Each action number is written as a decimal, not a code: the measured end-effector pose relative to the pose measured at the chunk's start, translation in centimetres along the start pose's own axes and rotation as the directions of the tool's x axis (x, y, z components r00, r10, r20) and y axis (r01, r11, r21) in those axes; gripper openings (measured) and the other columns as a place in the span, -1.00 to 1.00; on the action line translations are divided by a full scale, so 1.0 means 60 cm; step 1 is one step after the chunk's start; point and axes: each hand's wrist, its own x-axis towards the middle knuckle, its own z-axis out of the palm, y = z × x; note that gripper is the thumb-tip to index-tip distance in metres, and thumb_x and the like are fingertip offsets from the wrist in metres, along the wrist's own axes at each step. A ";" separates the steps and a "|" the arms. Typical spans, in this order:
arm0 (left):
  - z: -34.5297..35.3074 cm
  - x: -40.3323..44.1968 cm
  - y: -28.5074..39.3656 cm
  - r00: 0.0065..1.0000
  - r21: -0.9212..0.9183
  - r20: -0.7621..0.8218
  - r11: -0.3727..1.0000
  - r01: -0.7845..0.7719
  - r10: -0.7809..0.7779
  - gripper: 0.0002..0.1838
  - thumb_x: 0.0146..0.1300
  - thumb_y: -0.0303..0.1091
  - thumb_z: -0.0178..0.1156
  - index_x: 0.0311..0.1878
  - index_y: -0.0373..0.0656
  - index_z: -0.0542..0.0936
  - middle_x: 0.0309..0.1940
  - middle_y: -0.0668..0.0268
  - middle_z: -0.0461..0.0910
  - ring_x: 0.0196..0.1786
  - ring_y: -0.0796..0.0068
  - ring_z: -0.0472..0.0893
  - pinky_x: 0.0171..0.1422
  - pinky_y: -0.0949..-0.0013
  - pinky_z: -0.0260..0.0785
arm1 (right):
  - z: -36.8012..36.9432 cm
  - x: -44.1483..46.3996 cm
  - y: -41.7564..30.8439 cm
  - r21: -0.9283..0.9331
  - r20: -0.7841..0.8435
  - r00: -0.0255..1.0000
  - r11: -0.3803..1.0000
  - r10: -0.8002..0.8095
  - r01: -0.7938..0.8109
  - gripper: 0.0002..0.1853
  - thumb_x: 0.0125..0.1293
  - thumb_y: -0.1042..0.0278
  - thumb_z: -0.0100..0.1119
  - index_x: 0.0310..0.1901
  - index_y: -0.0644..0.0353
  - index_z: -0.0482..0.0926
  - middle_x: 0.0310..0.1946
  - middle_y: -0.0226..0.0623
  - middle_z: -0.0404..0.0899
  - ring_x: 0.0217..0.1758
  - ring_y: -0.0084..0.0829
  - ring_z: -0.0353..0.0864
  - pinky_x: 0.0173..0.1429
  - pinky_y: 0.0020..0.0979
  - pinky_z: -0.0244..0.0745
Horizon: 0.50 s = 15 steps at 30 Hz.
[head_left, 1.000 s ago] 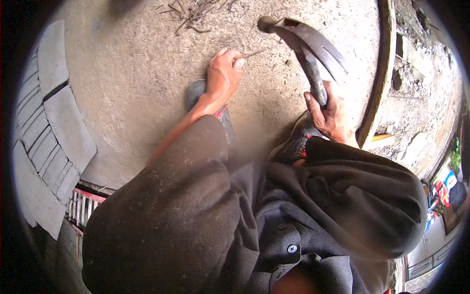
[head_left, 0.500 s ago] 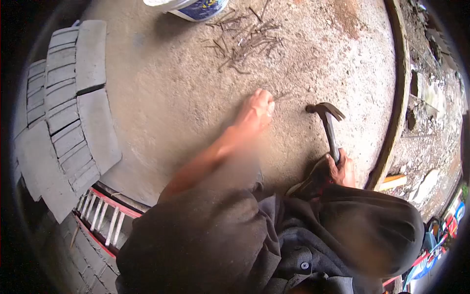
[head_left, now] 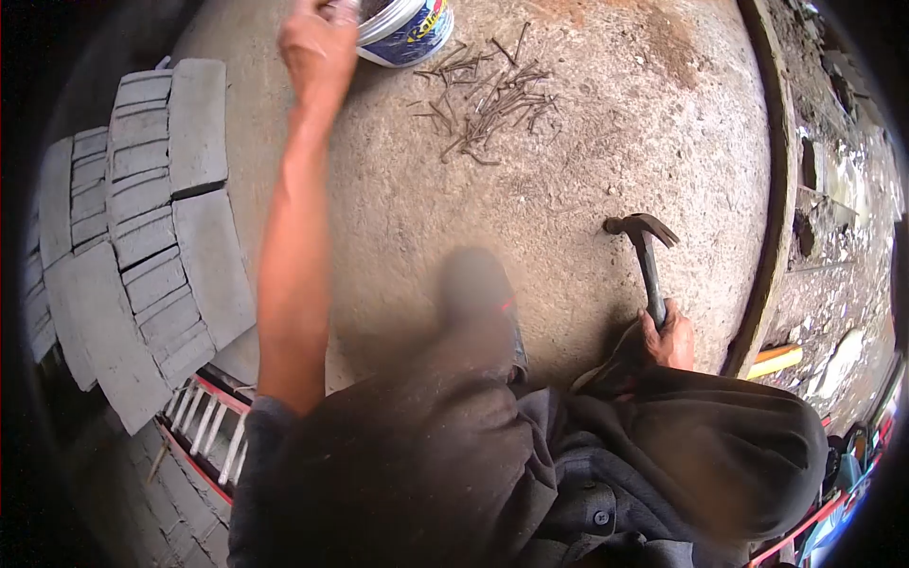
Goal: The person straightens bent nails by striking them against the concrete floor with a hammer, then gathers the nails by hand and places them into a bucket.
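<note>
At the top edge, my left hand (head_left: 319, 47) is over the near left rim of a white and blue bucket (head_left: 409, 38). Its fingers look curled and are partly blurred; what they hold, if anything, I cannot make out. Dark contents show just inside the bucket. My right hand (head_left: 670, 341) is closed round the handle of a claw hammer (head_left: 646, 256), whose head lies toward the far side, above the concrete. A loose heap of rusty nails (head_left: 492, 99), some bent, lies on the floor just right of the bucket.
Grey blocks (head_left: 204, 256) are stacked at left, near a red-framed rack with white bars (head_left: 204, 421). A wooden edging (head_left: 778, 170) bounds the concrete floor (head_left: 407, 199) on the right, with rubble ground (head_left: 838, 284) beyond. My shoe (head_left: 473, 275) is in the middle.
My left hand has moved from the floor near the nails up and left to the bucket. A thin piece beside its fingers no longer lies there. My right hand still grips the hammer.
</note>
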 end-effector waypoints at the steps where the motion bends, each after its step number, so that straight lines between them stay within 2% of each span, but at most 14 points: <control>1: 0.008 -0.040 0.031 0.997 -0.130 0.072 0.991 0.029 -0.020 -0.73 0.33 -0.22 0.36 -0.05 -0.22 0.73 -0.28 0.13 0.77 -0.25 0.35 0.71 -0.11 0.31 0.52 | 0.001 0.000 0.001 -0.024 -0.004 1.000 1.000 0.003 -0.003 -0.64 0.34 0.11 0.35 -0.30 0.24 0.47 -0.62 0.08 0.46 -0.54 0.13 0.50 -0.36 -0.04 0.40; 2: 0.021 -0.080 0.046 0.976 -0.121 0.210 0.989 0.085 -0.058 -0.76 0.34 -0.23 0.36 -0.06 -0.18 0.74 -0.31 0.16 0.76 -0.27 0.36 0.69 -0.11 0.31 0.52 | 0.000 0.000 0.002 -0.051 -0.006 1.000 0.999 0.005 -0.005 -0.65 0.34 0.11 0.35 -0.30 0.24 0.48 -0.62 0.08 0.46 -0.53 0.13 0.51 -0.36 -0.03 0.40; 3: 0.055 -0.119 0.040 0.967 -0.173 0.252 0.985 0.009 0.036 -0.79 0.31 -0.27 0.39 -0.10 -0.18 0.74 -0.28 0.19 0.74 -0.21 0.34 0.68 -0.07 0.30 0.54 | 0.001 0.000 0.007 -0.051 -0.018 1.000 0.999 -0.011 0.010 -0.64 0.33 0.11 0.35 -0.30 0.23 0.48 -0.62 0.08 0.47 -0.52 0.13 0.51 -0.35 -0.03 0.40; 4: 0.082 -0.160 0.036 0.928 -0.124 0.367 0.992 -0.012 0.057 -0.82 0.27 -0.33 0.39 -0.12 -0.19 0.74 -0.20 0.18 0.73 -0.13 0.29 0.69 -0.01 0.24 0.55 | 0.004 0.001 0.011 -0.052 -0.027 0.999 0.998 -0.030 0.028 -0.64 0.33 0.10 0.35 -0.30 0.23 0.48 -0.62 0.07 0.47 -0.52 0.13 0.52 -0.34 -0.03 0.41; 5: 0.120 -0.197 0.013 0.871 -0.091 0.491 0.993 0.074 -0.020 -0.83 0.24 -0.40 0.38 -0.13 -0.20 0.74 -0.15 0.11 0.71 -0.08 0.19 0.69 0.07 0.19 0.54 | 0.007 0.001 0.014 -0.052 -0.036 0.998 0.998 -0.049 0.047 -0.64 0.33 0.10 0.36 -0.30 0.23 0.48 -0.61 0.07 0.47 -0.51 0.13 0.52 -0.33 -0.03 0.41; 6: 0.131 -0.219 0.013 0.861 -0.093 0.509 0.993 0.065 -0.009 -0.83 0.22 -0.44 0.36 -0.12 -0.23 0.73 -0.15 0.06 0.70 -0.08 0.11 0.68 0.12 0.15 0.52 | 0.008 0.001 0.017 -0.067 -0.031 0.999 0.997 -0.044 0.042 -0.64 0.33 0.10 0.36 -0.30 0.23 0.48 -0.61 0.07 0.48 -0.50 0.13 0.52 -0.33 -0.03 0.41; 8: 0.165 -0.250 -0.013 0.900 -0.086 0.434 0.996 0.020 0.020 -0.82 0.22 -0.45 0.36 -0.12 -0.26 0.72 -0.15 0.04 0.69 -0.07 0.06 0.67 0.13 0.11 0.50 | 0.007 0.003 0.018 -0.096 -0.020 0.999 0.995 -0.034 0.032 -0.65 0.33 0.10 0.36 -0.29 0.23 0.49 -0.60 0.07 0.48 -0.49 0.13 0.53 -0.31 -0.03 0.42; 11: 0.179 -0.266 -0.018 0.905 -0.107 0.423 0.994 0.004 0.042 -0.80 0.22 -0.42 0.36 -0.11 -0.28 0.72 -0.12 0.01 0.69 -0.06 0.06 0.68 0.10 0.11 0.50 | 0.005 0.003 0.008 -0.100 -0.020 1.000 0.995 -0.012 0.010 -0.64 0.33 0.08 0.36 -0.27 0.24 0.50 -0.58 0.09 0.50 -0.46 0.15 0.55 -0.31 -0.02 0.42; 15: 0.196 -0.263 -0.031 0.888 -0.149 0.455 0.978 0.148 -0.066 -0.81 0.23 -0.41 0.34 -0.14 -0.29 0.70 -0.19 -0.04 0.70 -0.09 -0.01 0.69 0.05 0.09 0.50 | 0.000 0.002 -0.004 -0.064 -0.003 1.000 0.998 0.022 -0.022 -0.61 0.32 0.06 0.36 -0.25 0.26 0.51 -0.55 0.14 0.52 -0.43 0.20 0.58 -0.30 0.00 0.42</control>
